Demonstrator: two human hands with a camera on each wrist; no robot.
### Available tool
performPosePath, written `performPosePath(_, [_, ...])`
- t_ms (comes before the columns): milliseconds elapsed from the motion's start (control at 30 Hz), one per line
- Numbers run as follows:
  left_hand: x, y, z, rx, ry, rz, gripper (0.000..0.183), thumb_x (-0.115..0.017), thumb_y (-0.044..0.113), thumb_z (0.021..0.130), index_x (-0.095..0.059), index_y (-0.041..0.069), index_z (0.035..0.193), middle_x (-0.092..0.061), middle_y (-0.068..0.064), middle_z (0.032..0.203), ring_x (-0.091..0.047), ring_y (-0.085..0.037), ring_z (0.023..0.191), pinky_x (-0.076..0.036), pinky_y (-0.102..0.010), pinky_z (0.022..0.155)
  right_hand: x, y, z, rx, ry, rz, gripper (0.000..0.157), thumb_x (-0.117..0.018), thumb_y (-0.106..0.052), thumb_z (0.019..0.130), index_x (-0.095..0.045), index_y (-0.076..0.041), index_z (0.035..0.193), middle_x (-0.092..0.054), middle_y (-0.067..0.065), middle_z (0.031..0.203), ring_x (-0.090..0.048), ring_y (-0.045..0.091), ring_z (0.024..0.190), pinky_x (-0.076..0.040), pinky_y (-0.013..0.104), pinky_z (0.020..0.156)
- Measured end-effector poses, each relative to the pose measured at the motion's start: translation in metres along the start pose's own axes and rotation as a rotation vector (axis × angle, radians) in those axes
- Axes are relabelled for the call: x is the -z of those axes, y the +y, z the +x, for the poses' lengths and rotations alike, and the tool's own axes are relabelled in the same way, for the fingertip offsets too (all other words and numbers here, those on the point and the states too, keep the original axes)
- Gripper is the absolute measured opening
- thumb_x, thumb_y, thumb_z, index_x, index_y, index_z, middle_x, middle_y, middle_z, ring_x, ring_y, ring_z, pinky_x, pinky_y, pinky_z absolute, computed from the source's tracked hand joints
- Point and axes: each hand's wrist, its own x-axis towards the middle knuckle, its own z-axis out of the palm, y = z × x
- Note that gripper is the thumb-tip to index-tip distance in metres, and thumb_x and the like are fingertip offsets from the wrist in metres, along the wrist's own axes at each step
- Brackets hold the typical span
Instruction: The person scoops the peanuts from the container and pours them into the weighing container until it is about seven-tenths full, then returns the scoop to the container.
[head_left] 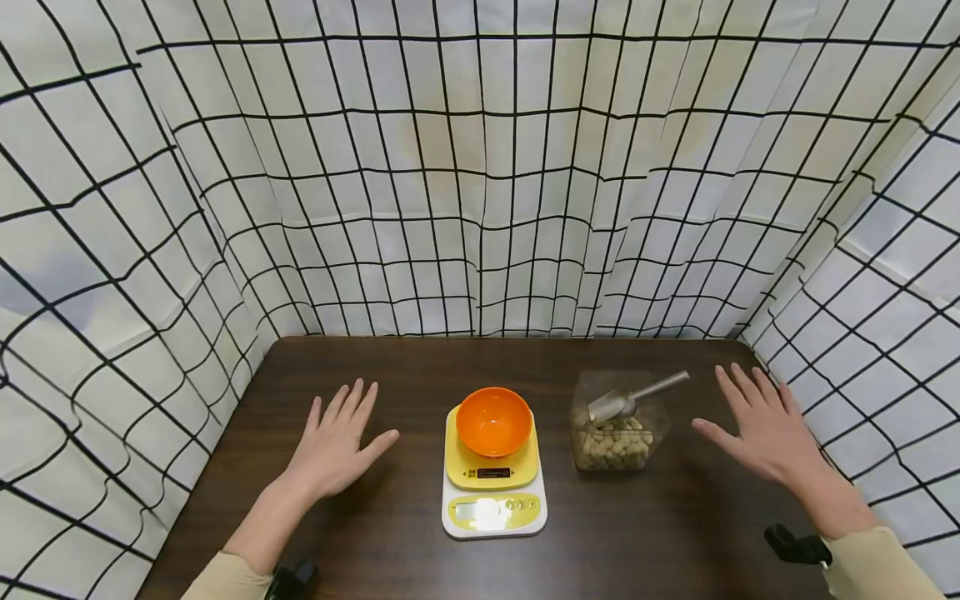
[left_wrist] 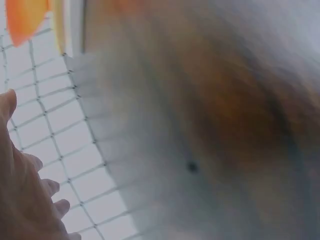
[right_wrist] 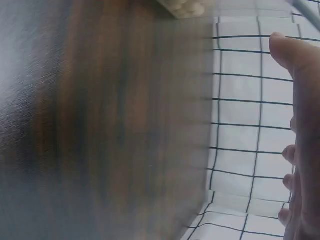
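My left hand is spread flat, palm down, to the left of a yellow and white kitchen scale, holding nothing. On the scale's yellow platform sits an orange bowl, its inside bare. To the right stands a clear plastic container with peanuts in their shells. A metal scoop lies in it, its handle leaning out over the right rim. Farther right my right hand is also spread, thumb pointing toward the container, with nothing in it. The right wrist view shows its thumb and fingertips from the side.
Everything rests on a dark brown wooden table. White curtains with a black grid enclose its back and both sides. A dark wrist strap shows at the right cuff, and another at the left.
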Motion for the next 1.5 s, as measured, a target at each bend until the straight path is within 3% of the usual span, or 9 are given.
performPosePath(233, [0.022,0.047,0.005,-0.085,-0.058,-0.072,0.097,-0.045,0.074,0.096,-0.017,0.012,0.165,-0.010,-0.011,0.170,-0.008,-0.035,0.156,-0.003,-0.061,0.121,0.025,-0.007,0.011,0.038,0.072,0.120,0.093,-0.064,-0.051,0.097,-0.014,-0.013,0.166,-0.028,0.027,0.162,-0.021,0.052,0.147,-0.019,0.071,0.110])
performPosePath(467, [0.030,0.117,0.004,-0.222,-0.134,-0.244,0.102,-0.062,0.066,0.093,-0.006,0.021,0.166,0.001,0.008,0.171,-0.005,-0.020,0.156,-0.016,-0.050,0.122,0.056,-0.026,0.029,0.150,0.118,0.169,0.083,-0.069,-0.041,0.097,-0.029,-0.010,0.162,-0.036,0.023,0.159,-0.033,0.050,0.142,-0.027,0.066,0.108])
performPosePath(700, [0.011,0.191,0.006,-0.297,-0.285,-0.584,0.104,-0.066,0.064,0.091,0.001,0.034,0.164,0.001,0.018,0.168,-0.007,-0.013,0.155,-0.022,-0.052,0.120,0.070,-0.055,0.048,0.247,0.039,0.142,0.064,-0.068,-0.039,0.099,-0.048,-0.011,0.153,-0.047,0.019,0.151,-0.044,0.045,0.134,-0.038,0.064,0.101])
performPosePath(800, [-0.005,0.218,0.019,-0.279,-0.318,-0.691,0.108,-0.069,0.063,0.089,0.002,0.033,0.164,0.002,0.016,0.169,-0.005,-0.014,0.155,-0.018,-0.053,0.121,0.071,-0.065,0.056,0.282,-0.019,0.135,0.047,-0.069,-0.033,0.099,-0.062,-0.010,0.140,-0.053,0.018,0.143,-0.052,0.040,0.126,-0.046,0.060,0.093])
performPosePath(900, [-0.022,0.240,0.037,-0.207,-0.316,-0.764,0.114,-0.074,0.058,0.087,0.005,0.031,0.165,0.004,0.011,0.170,-0.004,-0.018,0.156,-0.019,-0.055,0.120,0.071,-0.074,0.062,0.284,-0.081,0.119,0.033,-0.071,-0.028,0.098,-0.070,-0.011,0.126,-0.057,0.016,0.136,-0.055,0.037,0.121,-0.050,0.057,0.087])
performPosePath(1033, [-0.040,0.257,0.062,-0.082,-0.290,-0.825,0.120,-0.080,0.050,0.085,0.007,0.028,0.165,0.007,0.004,0.171,-0.001,-0.027,0.156,-0.019,-0.060,0.119,0.067,-0.082,0.071,0.279,-0.154,0.090,0.024,-0.071,-0.025,0.097,-0.074,-0.012,0.117,-0.058,0.016,0.131,-0.055,0.038,0.119,-0.050,0.055,0.086])
performPosePath(1167, [-0.053,0.264,0.083,-0.011,-0.274,-0.850,0.123,-0.083,0.045,0.085,0.009,0.025,0.165,0.008,-0.002,0.171,0.000,-0.032,0.156,-0.019,-0.061,0.118,0.062,-0.086,0.078,0.279,-0.206,0.069,0.016,-0.072,-0.024,0.097,-0.075,-0.014,0.109,-0.058,0.017,0.131,-0.052,0.040,0.122,-0.049,0.056,0.089])
performPosePath(1300, [-0.059,0.265,0.095,0.022,-0.296,-0.868,0.126,-0.085,0.045,0.083,0.009,0.027,0.165,0.004,-0.003,0.171,-0.002,-0.033,0.156,-0.021,-0.060,0.118,0.058,-0.089,0.082,0.299,-0.244,0.045,0.011,-0.072,-0.024,0.096,-0.076,-0.016,0.103,-0.059,0.016,0.129,-0.052,0.039,0.121,-0.049,0.054,0.089])
performPosePath(1500, [-0.061,0.264,0.100,0.011,-0.326,-0.851,0.125,-0.086,0.043,0.082,0.006,0.028,0.165,-0.002,-0.003,0.171,-0.006,-0.033,0.155,-0.025,-0.058,0.117,0.055,-0.091,0.083,0.340,-0.253,0.003,0.007,-0.074,-0.019,0.095,-0.077,-0.014,0.098,-0.062,0.013,0.121,-0.056,0.036,0.115,-0.050,0.051,0.087])
